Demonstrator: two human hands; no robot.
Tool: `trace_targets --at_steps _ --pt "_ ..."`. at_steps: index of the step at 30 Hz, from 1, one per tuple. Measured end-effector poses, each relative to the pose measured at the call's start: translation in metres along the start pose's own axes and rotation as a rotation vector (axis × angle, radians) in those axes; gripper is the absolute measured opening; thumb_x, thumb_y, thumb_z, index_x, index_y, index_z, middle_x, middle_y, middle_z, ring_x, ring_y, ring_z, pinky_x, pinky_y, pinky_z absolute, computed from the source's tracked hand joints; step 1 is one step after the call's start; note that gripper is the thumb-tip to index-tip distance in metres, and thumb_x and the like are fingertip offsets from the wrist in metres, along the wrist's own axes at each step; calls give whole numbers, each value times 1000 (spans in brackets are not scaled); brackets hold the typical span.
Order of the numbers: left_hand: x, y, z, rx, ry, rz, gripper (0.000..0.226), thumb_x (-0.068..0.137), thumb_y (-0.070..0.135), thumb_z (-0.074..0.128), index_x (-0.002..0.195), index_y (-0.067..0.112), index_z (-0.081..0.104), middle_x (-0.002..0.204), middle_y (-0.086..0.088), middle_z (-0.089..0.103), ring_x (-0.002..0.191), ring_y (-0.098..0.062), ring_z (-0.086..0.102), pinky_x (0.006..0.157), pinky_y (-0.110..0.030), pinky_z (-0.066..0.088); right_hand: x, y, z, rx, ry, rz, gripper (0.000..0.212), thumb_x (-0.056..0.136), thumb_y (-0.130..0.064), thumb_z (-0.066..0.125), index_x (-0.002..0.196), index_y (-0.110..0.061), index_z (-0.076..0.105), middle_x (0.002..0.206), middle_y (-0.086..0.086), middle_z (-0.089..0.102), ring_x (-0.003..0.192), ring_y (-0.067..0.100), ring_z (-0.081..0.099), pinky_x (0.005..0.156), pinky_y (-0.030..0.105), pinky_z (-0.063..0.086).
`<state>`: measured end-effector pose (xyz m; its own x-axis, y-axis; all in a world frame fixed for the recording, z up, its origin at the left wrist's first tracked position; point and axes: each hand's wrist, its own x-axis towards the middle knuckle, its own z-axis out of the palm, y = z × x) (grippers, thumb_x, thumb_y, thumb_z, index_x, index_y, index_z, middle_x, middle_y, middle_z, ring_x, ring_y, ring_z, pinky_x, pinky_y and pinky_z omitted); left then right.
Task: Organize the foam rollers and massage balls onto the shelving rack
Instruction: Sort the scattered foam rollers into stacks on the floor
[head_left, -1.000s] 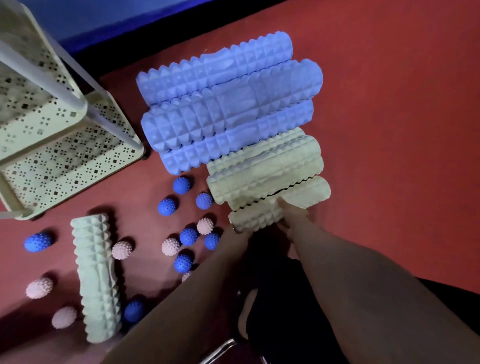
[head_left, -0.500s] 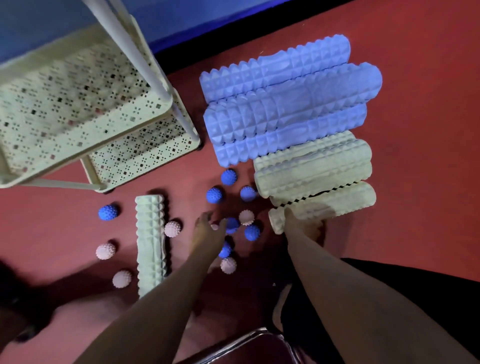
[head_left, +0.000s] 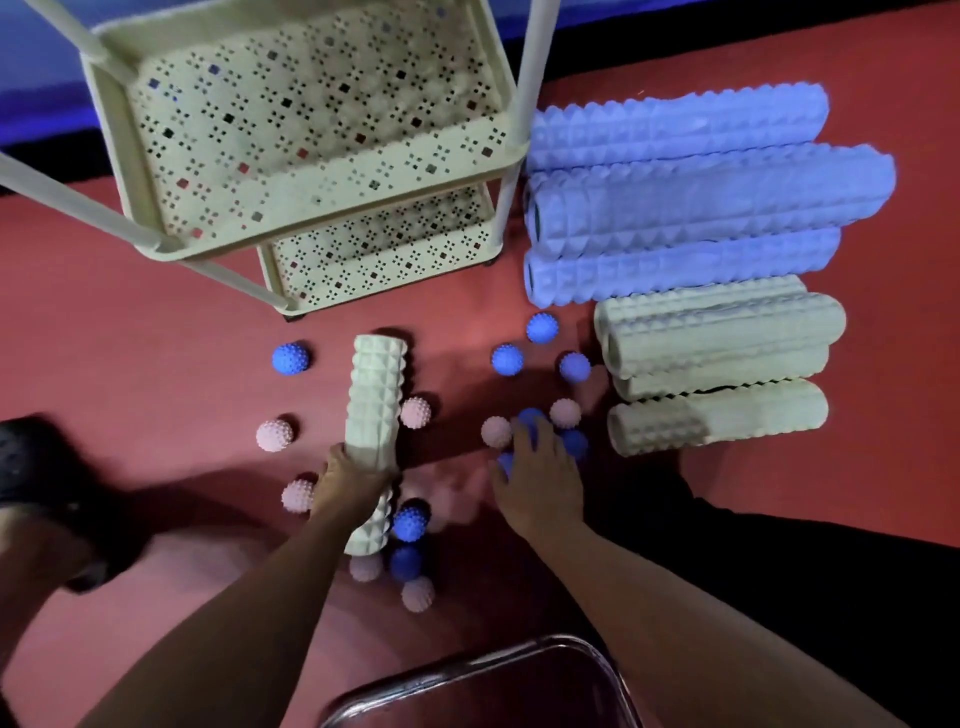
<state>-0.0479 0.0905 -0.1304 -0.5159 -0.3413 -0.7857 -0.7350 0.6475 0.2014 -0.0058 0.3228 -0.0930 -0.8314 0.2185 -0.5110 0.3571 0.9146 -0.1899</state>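
My left hand (head_left: 347, 483) is wrapped around the near part of a pale green foam roller (head_left: 375, 400) that lies on the red floor. My right hand (head_left: 540, 480) rests on a cluster of spiky blue balls (head_left: 575, 442) and pink balls (head_left: 565, 413); whether it grips one is unclear. More blue balls (head_left: 291, 357) and pink balls (head_left: 275, 435) lie scattered around. The cream perforated shelving rack (head_left: 363, 179) stands just beyond, both visible shelves bare. Three blue rollers (head_left: 701, 200) and a stack of pale green rollers (head_left: 727, 338) lie to the right.
A metal chair frame (head_left: 467, 670) sits at the bottom edge between my forearms. A black shoe (head_left: 36, 467) is at the left. Dark trousers (head_left: 779, 571) cover the floor at the right. A blue wall (head_left: 31, 78) runs behind the rack.
My left hand moved left from the ball cluster and took hold of the lone green roller. My right hand left the stacked green roller's end and came down on the balls. The view shifted toward the rack.
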Motion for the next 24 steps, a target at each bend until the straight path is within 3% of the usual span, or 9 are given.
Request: trace_targets --at_steps 4,9,14,16,19,21,24 --pt "1 -1 -5 12 -38 13 78 68 40 82 128 7 44 124 -17 60 112 -37 60 85 -37 45 -1 -18 1 -118 26 -209 71 74 -42 75 137 -16 56 138 17 56 119 34 60 89 42 53" --pt "-15 3 -22 50 -20 85 81 71 46 80 133 7 46 130 -18 55 120 -37 55 95 -41 45 6 -26 -16 -211 69 -404 74 72 -41 78 138 -15 58 138 17 58 119 34 61 95 46 52" --pt "-37 10 -67 255 -62 215 86 70 60 77 136 15 44 130 -10 55 117 -33 57 94 -41 48 11 -39 -50 -155 94 -532 79 79 -64 40 139 -15 58 139 13 58 119 32 60 98 45 49" --pt "-50 16 -89 391 -104 325 90 64 65 73 136 20 44 128 -7 55 114 -30 58 92 -38 49 11 -46 -70 -132 68 -622 85 80 -69 34 143 -16 52 144 9 53 126 30 55 105 42 41" --pt "-76 34 -105 549 -135 516 102 48 75 58 134 22 46 119 -3 54 107 -25 62 92 -34 50 16 -49 -100 -158 -64 -799 86 83 -68 52 152 -19 39 153 2 42 141 24 38 119 35 21" --pt "-94 51 -103 579 -149 597 92 53 67 67 134 29 47 117 2 53 102 -22 64 89 -33 52 17 -45 -118 -194 -100 -858 91 74 -64 69 151 -24 38 149 -3 45 138 20 40 120 34 23" --pt "-121 83 -86 595 -169 755 87 59 61 71 136 30 46 123 4 52 110 -21 62 92 -32 51 10 -29 -144 -239 -132 -853 93 65 -65 76 145 -30 43 139 -10 52 129 14 47 112 31 31"
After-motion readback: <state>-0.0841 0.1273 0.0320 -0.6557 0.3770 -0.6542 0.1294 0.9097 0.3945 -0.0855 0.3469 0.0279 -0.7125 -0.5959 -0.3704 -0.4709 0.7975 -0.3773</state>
